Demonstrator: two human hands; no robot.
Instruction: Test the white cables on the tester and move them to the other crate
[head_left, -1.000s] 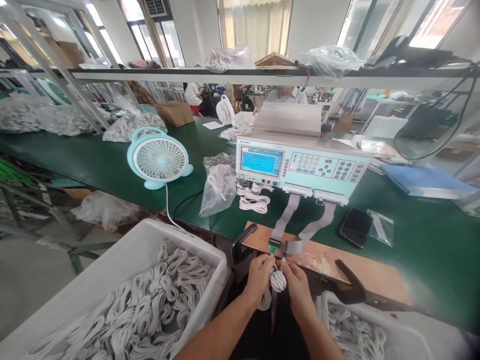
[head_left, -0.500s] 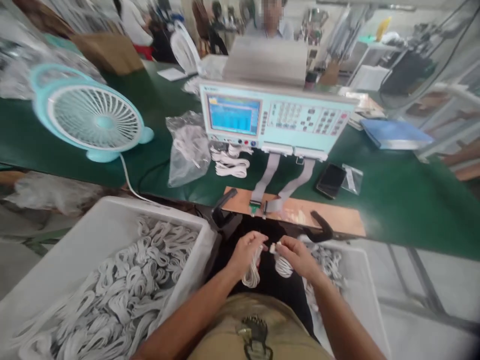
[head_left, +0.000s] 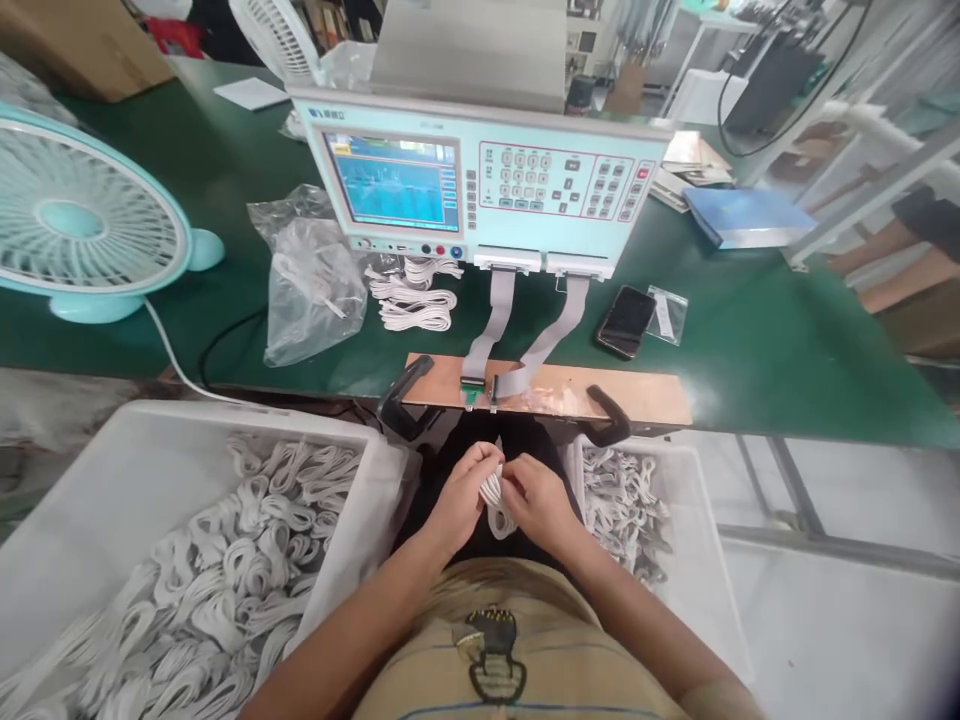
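Close in front of my body, both hands meet over a coiled white cable (head_left: pixel 498 520). My left hand (head_left: pixel 462 492) has its fingers closed around the upper part of the coil. From the other side, my right hand (head_left: pixel 538 496) grips it with bent fingers. The cable's ends are hidden by the fingers, and I cannot tell whether one coil or two lie between the hands. Just beyond is a wooden board (head_left: pixel 645 396) with a small green connector board (head_left: pixel 472 396) at its edge. Grey ribbon cables (head_left: pixel 491 325) run from there to a tester (head_left: pixel 555 215) with a lit screen.
At left stands a white bin (head_left: pixel 157 420) heaped with coiled cables; a second bin (head_left: pixel 705 560) is at right. Black clamps (head_left: pixel 405 398) grip the board. On the green table (head_left: pixel 757 350) are a fan (head_left: pixel 71 220), plastic bag (head_left: pixel 315 285), cable coils (head_left: pixel 412 305) and phone (head_left: pixel 626 320).
My hands, apart before with a cable coil at each, have come together around the cable. The view has tilted down and shifted, and the tester's screen shows a different picture.
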